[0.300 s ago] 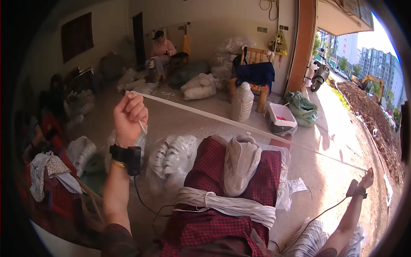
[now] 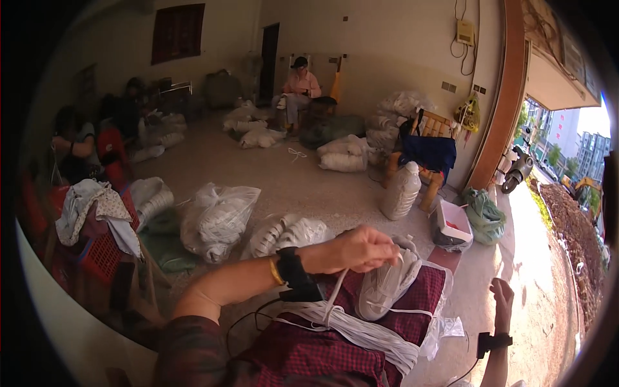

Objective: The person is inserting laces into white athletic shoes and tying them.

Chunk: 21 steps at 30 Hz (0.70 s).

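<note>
- Left hand [image 2: 353, 250]: closed on white shoelace [image 2: 336, 293], over white sneaker [image 2: 380, 291].
- Right hand [image 2: 502, 302]: half-curled, beyond checked cloth's [image 2: 422, 288] right edge; grip, cannot tell.
- Sneaker: on cloth, toe near lace bundle [image 2: 382, 337].
- Floor [image 2: 474, 284] separates cloth, right hand.
- Building [image 2: 560, 126]: red marks, illegible.

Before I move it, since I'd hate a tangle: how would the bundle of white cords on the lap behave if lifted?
The bundle of white cords would probably sag, as it drapes over the checked cloth. It may partly hold together, since a loop circles it. It might snag: a stray strand lies beside the shoe.
</note>
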Each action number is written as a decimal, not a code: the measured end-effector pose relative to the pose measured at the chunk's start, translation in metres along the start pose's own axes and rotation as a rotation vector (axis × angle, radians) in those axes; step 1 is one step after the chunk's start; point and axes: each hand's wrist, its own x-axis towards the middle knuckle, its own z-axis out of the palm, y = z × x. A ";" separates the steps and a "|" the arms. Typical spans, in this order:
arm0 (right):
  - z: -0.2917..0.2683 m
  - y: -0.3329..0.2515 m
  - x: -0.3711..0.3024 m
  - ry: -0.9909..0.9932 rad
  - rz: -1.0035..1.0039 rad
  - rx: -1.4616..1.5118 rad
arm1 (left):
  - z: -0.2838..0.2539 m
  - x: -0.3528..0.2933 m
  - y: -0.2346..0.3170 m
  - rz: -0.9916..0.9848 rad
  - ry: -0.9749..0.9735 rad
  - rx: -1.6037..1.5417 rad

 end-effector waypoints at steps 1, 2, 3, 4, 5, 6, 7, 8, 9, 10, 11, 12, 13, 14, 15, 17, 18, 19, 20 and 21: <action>0.033 -0.040 -0.018 0.035 -0.004 0.076 | 0.013 0.014 -0.008 0.008 -0.088 0.034; 0.058 -0.077 -0.025 -0.143 0.008 0.142 | 0.027 0.024 -0.012 0.000 -0.102 0.125; 0.082 -0.107 -0.029 -0.337 0.012 0.217 | 0.035 0.031 -0.017 0.033 -0.090 0.231; 0.106 -0.126 -0.038 -0.470 0.027 0.311 | 0.042 0.037 -0.023 0.065 -0.079 0.335; 0.123 -0.138 -0.047 -0.605 0.048 0.404 | 0.047 0.044 -0.034 0.064 -0.070 0.341; 0.131 -0.144 -0.054 -0.666 0.038 0.326 | 0.049 0.050 -0.046 0.133 -0.057 0.375; 0.137 -0.152 -0.063 -0.726 0.027 0.253 | 0.046 0.052 -0.050 0.199 -0.043 0.415; 0.140 -0.166 -0.072 -0.744 0.093 0.321 | 0.046 0.050 -0.044 0.156 -0.097 0.390; 0.139 -0.164 -0.078 -0.694 0.230 0.447 | 0.046 0.047 -0.037 0.112 -0.149 0.364; 0.131 -0.157 -0.080 -0.737 0.217 0.424 | 0.044 0.046 -0.039 0.105 -0.091 0.535; 0.123 -0.155 -0.078 -0.793 0.202 0.400 | 0.040 0.042 -0.044 0.096 -0.078 0.539; 0.120 -0.159 -0.082 -0.764 0.258 0.481 | 0.033 0.037 -0.053 0.089 -0.074 0.482; 0.110 -0.158 -0.086 -0.766 0.256 0.486 | 0.033 0.036 -0.059 0.086 -0.081 0.427; 0.108 -0.158 -0.090 -0.618 0.207 0.404 | 0.027 0.032 -0.059 0.070 -0.102 0.410; 0.104 -0.159 -0.093 -0.471 0.160 0.321 | 0.031 0.029 -0.063 0.089 -0.091 0.333; 0.083 -0.161 -0.089 -0.523 0.118 0.275 | 0.031 0.024 -0.049 0.052 -0.118 0.340; 0.074 -0.147 -0.089 -0.489 0.089 0.136 | 0.025 0.032 -0.070 0.098 -0.148 0.326; 0.069 -0.136 -0.091 -0.478 0.091 0.139 | 0.028 0.029 -0.067 0.099 -0.153 0.316; 0.065 -0.112 -0.093 -0.416 0.110 0.143 | 0.034 0.029 -0.061 0.087 -0.151 0.303; 0.065 -0.086 -0.091 -0.353 0.128 0.143 | 0.040 0.030 -0.059 0.077 -0.151 0.288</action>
